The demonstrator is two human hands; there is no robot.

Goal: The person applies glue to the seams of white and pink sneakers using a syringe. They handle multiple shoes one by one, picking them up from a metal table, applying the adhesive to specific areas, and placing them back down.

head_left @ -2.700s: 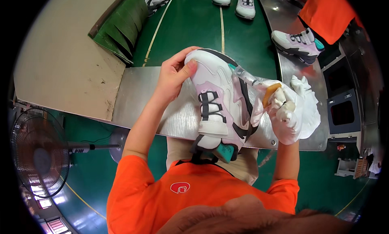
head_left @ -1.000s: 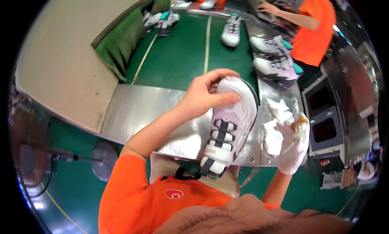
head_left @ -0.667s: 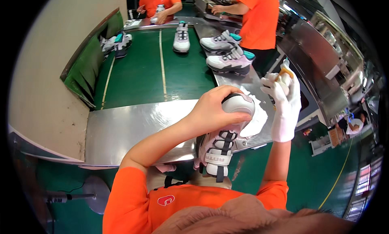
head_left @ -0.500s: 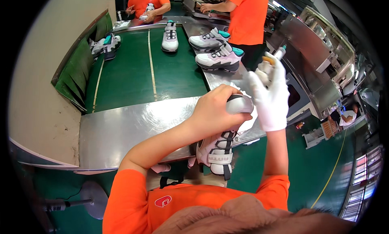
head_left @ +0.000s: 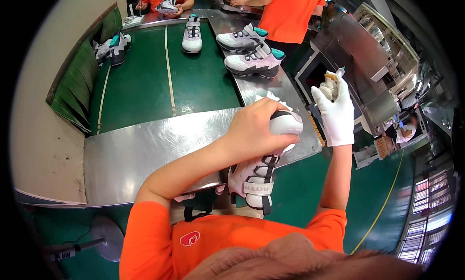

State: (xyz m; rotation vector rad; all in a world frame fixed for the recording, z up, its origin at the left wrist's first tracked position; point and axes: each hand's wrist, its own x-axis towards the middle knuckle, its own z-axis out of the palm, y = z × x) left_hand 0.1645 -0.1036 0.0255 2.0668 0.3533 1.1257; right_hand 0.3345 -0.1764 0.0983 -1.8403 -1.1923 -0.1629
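My bare left hand (head_left: 256,127) is wrapped round the rounded toe of a white and pale pink sneaker (head_left: 259,176). The sneaker stands tilted near my body, over the metal table's near edge, with its black straps and pale ankle strap facing me. To the right and apart from the shoe, my right hand (head_left: 337,115) wears a white glove and is raised. Its fingers are closed on a crumpled, pale cloth-like wad (head_left: 330,87), with something yellowish and a slim, pale, blue-tipped piece showing at its top. Part of this is hidden by the glove.
A metal table (head_left: 160,149) borders a green conveyor belt (head_left: 203,86). White crumpled material (head_left: 271,96) lies behind the shoe. One sneaker (head_left: 192,35) stands on the belt, and two more (head_left: 254,62) rest on the right-hand metal ledge. Two people in orange shirts (head_left: 290,13) work beyond.
My gloved right hand has moved right, away from the sneaker, and the wad in it has turned. My left hand keeps its hold on the toe. The whole view has shifted slightly.
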